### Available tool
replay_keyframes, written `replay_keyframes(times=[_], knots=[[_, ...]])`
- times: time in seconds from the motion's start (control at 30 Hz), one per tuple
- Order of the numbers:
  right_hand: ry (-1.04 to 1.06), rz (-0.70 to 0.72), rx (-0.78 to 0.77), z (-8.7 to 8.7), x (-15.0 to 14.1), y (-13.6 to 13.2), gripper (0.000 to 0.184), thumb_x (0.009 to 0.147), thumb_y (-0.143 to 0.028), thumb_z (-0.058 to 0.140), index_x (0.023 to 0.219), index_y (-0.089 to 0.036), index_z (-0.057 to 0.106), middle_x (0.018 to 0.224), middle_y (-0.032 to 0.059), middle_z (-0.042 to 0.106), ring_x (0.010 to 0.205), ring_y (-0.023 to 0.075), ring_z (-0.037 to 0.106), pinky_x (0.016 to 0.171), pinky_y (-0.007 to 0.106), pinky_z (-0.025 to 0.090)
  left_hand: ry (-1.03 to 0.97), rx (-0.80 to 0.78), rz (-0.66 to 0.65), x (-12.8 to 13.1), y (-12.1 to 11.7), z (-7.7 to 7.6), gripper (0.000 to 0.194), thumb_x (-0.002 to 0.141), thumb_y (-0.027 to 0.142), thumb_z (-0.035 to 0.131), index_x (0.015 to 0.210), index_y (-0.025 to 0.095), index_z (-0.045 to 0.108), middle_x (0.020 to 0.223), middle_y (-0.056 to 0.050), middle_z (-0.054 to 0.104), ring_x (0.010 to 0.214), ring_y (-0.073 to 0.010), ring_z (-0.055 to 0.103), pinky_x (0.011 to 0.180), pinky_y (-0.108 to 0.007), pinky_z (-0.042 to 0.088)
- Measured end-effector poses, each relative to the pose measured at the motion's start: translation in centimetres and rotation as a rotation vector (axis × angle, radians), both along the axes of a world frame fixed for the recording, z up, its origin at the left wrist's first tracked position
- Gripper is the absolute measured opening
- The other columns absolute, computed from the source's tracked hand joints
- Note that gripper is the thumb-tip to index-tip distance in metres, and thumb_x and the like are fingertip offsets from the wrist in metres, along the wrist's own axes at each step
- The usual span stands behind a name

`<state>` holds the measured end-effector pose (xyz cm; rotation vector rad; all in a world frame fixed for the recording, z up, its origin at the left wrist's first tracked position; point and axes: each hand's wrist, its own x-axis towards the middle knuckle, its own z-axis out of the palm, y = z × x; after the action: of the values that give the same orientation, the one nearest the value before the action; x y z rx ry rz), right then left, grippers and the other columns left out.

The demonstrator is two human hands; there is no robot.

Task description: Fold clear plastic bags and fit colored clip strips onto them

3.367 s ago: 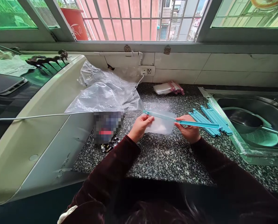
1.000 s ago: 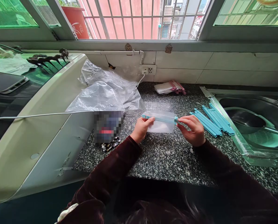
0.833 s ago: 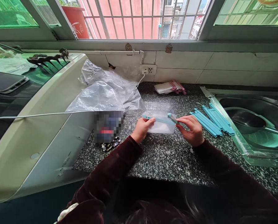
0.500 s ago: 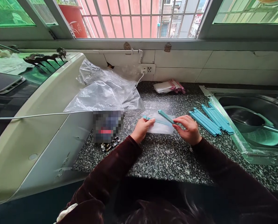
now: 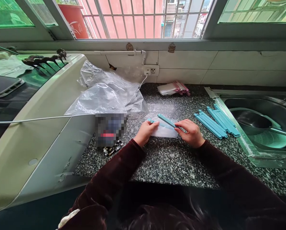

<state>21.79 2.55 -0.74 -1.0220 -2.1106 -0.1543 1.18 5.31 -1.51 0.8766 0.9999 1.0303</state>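
Note:
My left hand (image 5: 144, 133) pinches the left edge of a small clear plastic bag (image 5: 165, 131), thumb on top. A blue strip end (image 5: 150, 120) pokes out at its fingertips, and the strip seems to run along the bag, partly hidden. In the fingers of my right hand (image 5: 191, 133) is a blue bag clip (image 5: 166, 120), gripped by its right end. This clip slants up to the left, just over the bag. More blue bag clips (image 5: 210, 125) lie in rows on the counter to the right of my right hand.
A crumpled clear plastic sheet (image 5: 104, 95) lies at back left above a blurred-out object (image 5: 110, 130). Pink-edged bags (image 5: 173, 88) lie near the wall. At right is a sink (image 5: 250, 156) with a pan (image 5: 253, 119). A white cable (image 5: 42, 118) crosses on the left.
My right hand has moved slightly left with the blue bag clip, bringing the clip's far end closer to my left hand. My left hand and the bag stay in place.

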Motion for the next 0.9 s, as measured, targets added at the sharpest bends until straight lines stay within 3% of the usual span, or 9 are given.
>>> replay_keyframes(times=[0.3,0.5,0.9], knots=[[-0.028,0.003,0.011,-0.05,-0.06,-0.10,0.010,0.085,-0.023,0.056,0.086,-0.019,0.065,0.077,0.0053,0.070,0.069,0.0173,0.061,0.064,0.031,0.051,-0.028,0.012,-0.117,-0.25,-0.11,0.61,0.043,0.048,0.044,0.080,0.068,0.011,0.060,0.061,0.000,0.057,0.055,-0.0087,0.048,0.056,-0.022,0.034],[-0.052,-0.019,0.002,-0.24,0.03,-0.07,0.010,0.084,-0.023,0.057,0.085,-0.020,0.066,0.078,0.0049,0.070,0.070,0.0173,0.061,0.065,0.031,0.050,0.017,0.036,-0.163,-0.24,-0.15,1.01,0.027,0.051,0.029,0.074,0.064,0.013,0.057,0.059,0.002,0.055,0.053,-0.0083,0.046,0.054,-0.022,0.033],[-0.158,-0.059,0.027,-0.57,0.15,-0.01,0.015,0.086,-0.023,0.053,0.089,-0.019,0.068,0.078,0.0057,0.069,0.071,0.0181,0.057,0.065,0.032,0.048,0.026,0.051,-0.224,-0.41,-0.25,0.95,0.026,0.054,0.030,0.072,0.067,0.012,0.057,0.058,0.002,0.054,0.051,-0.0070,0.044,0.051,-0.021,0.029]])
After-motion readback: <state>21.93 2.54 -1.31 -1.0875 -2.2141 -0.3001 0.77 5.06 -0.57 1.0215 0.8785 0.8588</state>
